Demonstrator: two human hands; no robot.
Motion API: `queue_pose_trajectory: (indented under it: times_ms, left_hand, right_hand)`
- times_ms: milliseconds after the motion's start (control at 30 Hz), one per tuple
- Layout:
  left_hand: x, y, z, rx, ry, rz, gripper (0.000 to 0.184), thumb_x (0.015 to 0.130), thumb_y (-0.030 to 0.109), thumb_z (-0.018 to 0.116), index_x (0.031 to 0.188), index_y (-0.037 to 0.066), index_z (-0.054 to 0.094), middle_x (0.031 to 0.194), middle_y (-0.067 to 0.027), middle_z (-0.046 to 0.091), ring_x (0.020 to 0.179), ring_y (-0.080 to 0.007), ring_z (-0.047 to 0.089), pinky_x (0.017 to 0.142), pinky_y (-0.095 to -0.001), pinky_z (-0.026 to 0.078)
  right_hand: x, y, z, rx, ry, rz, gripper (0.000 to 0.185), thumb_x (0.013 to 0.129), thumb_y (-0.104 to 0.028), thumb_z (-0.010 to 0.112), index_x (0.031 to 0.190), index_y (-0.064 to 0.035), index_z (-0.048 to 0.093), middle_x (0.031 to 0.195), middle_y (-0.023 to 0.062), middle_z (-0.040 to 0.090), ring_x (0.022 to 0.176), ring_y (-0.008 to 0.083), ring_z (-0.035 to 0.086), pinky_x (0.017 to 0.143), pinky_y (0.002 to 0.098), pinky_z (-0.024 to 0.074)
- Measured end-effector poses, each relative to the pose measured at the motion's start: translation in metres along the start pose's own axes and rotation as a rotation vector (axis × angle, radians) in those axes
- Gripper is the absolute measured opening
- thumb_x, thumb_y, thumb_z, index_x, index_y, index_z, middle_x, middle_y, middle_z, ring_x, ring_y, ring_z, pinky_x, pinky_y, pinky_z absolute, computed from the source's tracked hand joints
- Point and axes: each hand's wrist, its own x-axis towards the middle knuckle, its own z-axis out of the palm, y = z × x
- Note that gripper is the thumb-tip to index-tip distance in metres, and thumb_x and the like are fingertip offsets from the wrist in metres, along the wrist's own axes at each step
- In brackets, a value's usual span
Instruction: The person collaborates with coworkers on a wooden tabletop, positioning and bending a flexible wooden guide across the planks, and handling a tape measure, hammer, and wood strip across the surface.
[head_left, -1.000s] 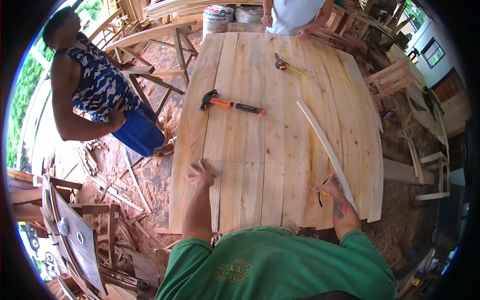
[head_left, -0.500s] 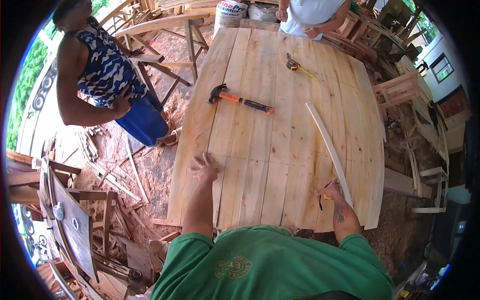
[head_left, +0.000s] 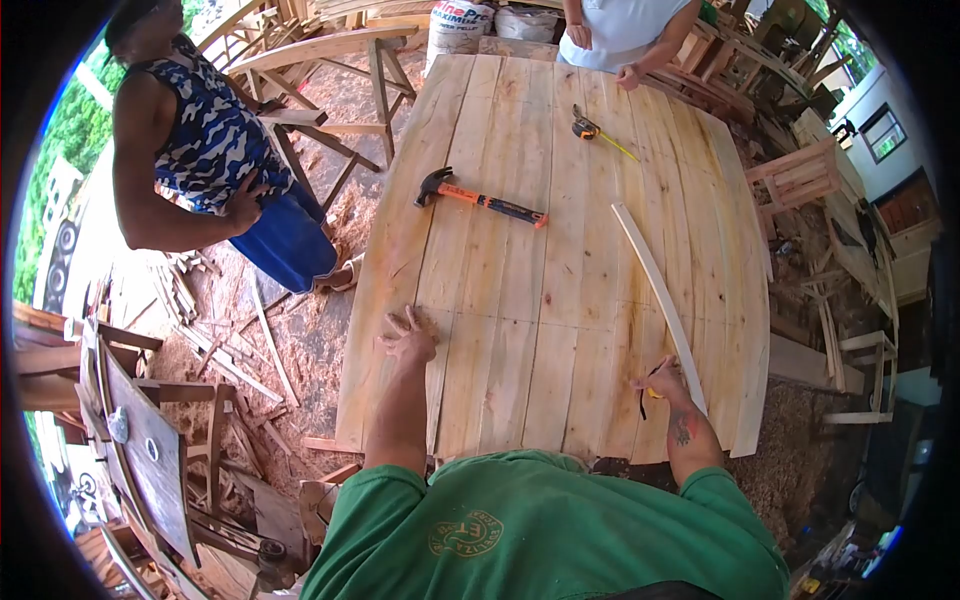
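My left hand (head_left: 408, 336) lies flat with spread fingers on the wide wooden panel (head_left: 500, 270), which is made of planks side by side. Near the panel's front right, my right hand (head_left: 664, 378) is closed around a small yellow-and-black object (head_left: 653, 394) with a dark strip hanging from it; its kind is mostly hidden by my fingers. Just right of that hand rests a thin pale wooden strip (head_left: 655, 285). Farther up the panel lie an orange-and-black hammer (head_left: 483, 201) and a tape measure (head_left: 584, 126) with a short length of yellow blade out.
One person (head_left: 210, 150) stands at the left, hand on hip. Another person (head_left: 625, 35) is at the panel's far edge. Wooden frames (head_left: 385, 90) stand behind, scrap strips (head_left: 225, 350) litter the floor, and a wooden piece of furniture (head_left: 150, 450) is at lower left.
The person at the far edge has lowered both hands, one now near the panel's edge. My hands, the hammer, the tape measure and the strip have stayed in place.
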Motion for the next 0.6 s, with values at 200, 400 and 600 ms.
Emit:
queue_pose_trajectory:
  times_ms: [200,400,600]
  left_hand:
    - [-0.0013,0.0002,-0.0013,-0.005,-0.011,0.000,0.097,0.085,0.042,0.060,0.144,0.033,-0.017,0.152,-0.0132,-0.021,0.134,-0.0561,0.001,0.104,-0.0612,0.025]
    - [-0.0007,0.0009,-0.0009,-0.006,-0.022,-0.015,0.099,0.085,0.046,0.059,0.144,0.033,-0.018,0.152,-0.0127,-0.022,0.135,-0.0549,0.001,0.104,-0.0613,0.024]
    - [-0.0038,-0.0005,-0.0011,-0.009,-0.001,0.006,0.098,0.084,0.048,0.059,0.144,0.033,-0.017,0.152,-0.0130,-0.021,0.134,-0.0559,0.000,0.104,-0.0617,0.025]
  right_hand:
    - [-0.0093,-0.0065,-0.0065,0.017,-0.003,0.005,0.102,0.046,-0.048,0.089,0.116,-0.0024,0.031,0.120,0.0179,0.045,0.117,0.0316,0.044,0.096,0.0396,0.0386]
    - [-0.0019,0.0003,-0.0010,0.014,0.005,-0.008,0.102,0.045,-0.048,0.089,0.115,-0.0014,0.031,0.121,0.0185,0.044,0.119,0.0324,0.042,0.097,0.0407,0.0374]
    - [-0.0029,-0.0012,-0.0024,0.031,-0.006,-0.010,0.103,0.045,-0.048,0.089,0.116,-0.0004,0.031,0.121,0.0193,0.043,0.120,0.0333,0.039,0.099,0.0410,0.0360]
